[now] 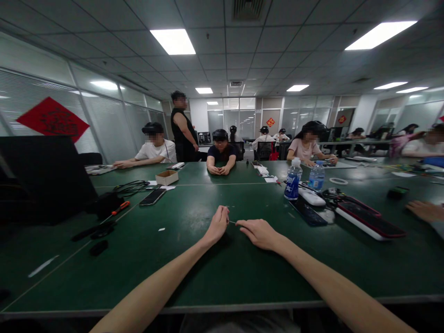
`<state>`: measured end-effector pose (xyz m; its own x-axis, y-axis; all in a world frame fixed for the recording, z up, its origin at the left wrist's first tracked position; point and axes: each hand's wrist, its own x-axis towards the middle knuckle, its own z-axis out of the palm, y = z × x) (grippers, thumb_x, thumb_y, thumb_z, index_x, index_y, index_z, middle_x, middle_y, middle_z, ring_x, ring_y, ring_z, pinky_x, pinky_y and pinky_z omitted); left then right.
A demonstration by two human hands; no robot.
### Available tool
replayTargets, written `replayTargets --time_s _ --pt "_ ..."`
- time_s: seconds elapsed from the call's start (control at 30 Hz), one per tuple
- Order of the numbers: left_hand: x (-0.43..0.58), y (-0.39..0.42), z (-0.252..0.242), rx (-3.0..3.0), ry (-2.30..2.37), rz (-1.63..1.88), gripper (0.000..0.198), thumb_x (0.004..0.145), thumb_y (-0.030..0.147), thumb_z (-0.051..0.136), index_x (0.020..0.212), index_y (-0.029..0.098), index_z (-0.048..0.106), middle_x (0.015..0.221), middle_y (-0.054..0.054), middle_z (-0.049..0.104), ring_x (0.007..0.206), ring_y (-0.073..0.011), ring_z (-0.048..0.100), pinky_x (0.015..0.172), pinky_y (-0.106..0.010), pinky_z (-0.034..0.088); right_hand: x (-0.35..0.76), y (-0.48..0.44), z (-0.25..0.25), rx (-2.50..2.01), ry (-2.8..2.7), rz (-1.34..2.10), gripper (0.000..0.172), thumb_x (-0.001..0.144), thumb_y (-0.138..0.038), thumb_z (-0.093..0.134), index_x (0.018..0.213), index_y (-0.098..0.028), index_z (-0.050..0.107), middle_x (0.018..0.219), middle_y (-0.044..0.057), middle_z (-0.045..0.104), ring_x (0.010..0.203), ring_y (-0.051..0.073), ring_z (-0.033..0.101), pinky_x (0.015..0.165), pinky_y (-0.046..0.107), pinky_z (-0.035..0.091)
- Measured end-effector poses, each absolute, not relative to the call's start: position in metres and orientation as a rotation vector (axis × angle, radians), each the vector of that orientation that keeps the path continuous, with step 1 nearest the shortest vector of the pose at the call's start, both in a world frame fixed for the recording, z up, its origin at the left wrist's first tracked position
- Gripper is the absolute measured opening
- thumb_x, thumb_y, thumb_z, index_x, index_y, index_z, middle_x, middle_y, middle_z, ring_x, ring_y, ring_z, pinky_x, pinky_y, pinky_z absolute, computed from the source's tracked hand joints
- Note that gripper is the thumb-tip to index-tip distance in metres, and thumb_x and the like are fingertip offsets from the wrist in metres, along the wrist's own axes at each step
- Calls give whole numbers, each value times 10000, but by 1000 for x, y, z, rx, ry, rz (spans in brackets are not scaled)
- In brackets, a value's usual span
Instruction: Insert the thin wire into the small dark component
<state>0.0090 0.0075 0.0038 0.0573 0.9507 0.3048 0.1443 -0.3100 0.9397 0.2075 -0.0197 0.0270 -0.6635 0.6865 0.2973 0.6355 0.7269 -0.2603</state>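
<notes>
Over the green table [194, 277], my left hand [218, 225] is closed in a pinch, its fingers pointing away from me. My right hand [259, 232] lies just to its right, fingers bent and pressed together toward the left one. A thin, light, rod-like piece [232, 222] spans the small gap between the fingertips of both hands. Its ends are hidden in the fingers, and it is too small to name. Whether the left fingers also hold something else cannot be made out. A small white scrap [161, 229] lies on the table left of my hands.
Water bottles [293, 179], a white device [312, 195] and a dark phone [308, 212] stand or lie to the right. A phone [153, 196], a cardboard box [167, 177] and an orange-handled cutter [120, 208] lie left. A co-worker's hand [425, 210] rests at far right; others sit opposite.
</notes>
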Motion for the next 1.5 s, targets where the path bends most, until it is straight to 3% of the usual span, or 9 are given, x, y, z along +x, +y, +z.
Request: replayTargets --time_s 0.13,0.3,0.4,0.63,0.83,1.13,1.5 --pt "8 8 4 1661 1240 1428 332 880 493 310 883 194 454 616 25 455 550 -115 455 546 -228 330 198 -18 18 -1075 -2446 228 328 935 -369 346 1202 -271 510 1039 38 632 903 192 594 784 290 418" --pt "26 -10 4 1764 1169 1350 420 865 490 373 1147 181 405 553 47 429 488 -131 447 514 -237 306 201 2 16 -1237 -2019 260 397 963 -381 204 1159 -224 511 836 35 636 643 157 583 609 267 415" --pt "36 -17 7 1793 1097 1302 465 867 492 364 1217 186 364 558 47 437 482 -125 440 499 -230 305 217 14 18 -1264 -1913 224 400 954 -413 221 1097 -215 537 778 33 624 596 160 562 581 273 405" --pt "12 3 11 1643 1181 1329 418 838 535 375 1029 174 466 580 35 462 490 -107 437 485 -209 323 219 2 20 -1280 -2092 286 393 947 -423 262 1078 -197 555 748 33 623 581 147 556 562 259 401" --pt "2 15 5 1491 1150 1334 425 839 572 318 887 184 485 512 55 396 406 -85 363 406 -188 285 200 -19 25 -1080 -2428 321 309 913 -411 385 1030 -220 598 834 23 645 672 143 581 650 253 419" --pt "11 11 0 1466 1024 1221 447 807 624 341 871 196 455 522 77 335 385 -68 301 361 -175 216 203 -23 28 -1126 -2458 247 314 895 -422 411 1015 -231 629 835 34 661 736 166 602 713 266 417" --pt "8 13 2 1380 965 1199 411 817 600 352 888 205 443 505 87 301 376 -60 247 354 -163 195 203 -20 25 -1166 -2423 320 347 910 -444 362 1028 -231 609 814 26 649 656 145 589 619 244 422"
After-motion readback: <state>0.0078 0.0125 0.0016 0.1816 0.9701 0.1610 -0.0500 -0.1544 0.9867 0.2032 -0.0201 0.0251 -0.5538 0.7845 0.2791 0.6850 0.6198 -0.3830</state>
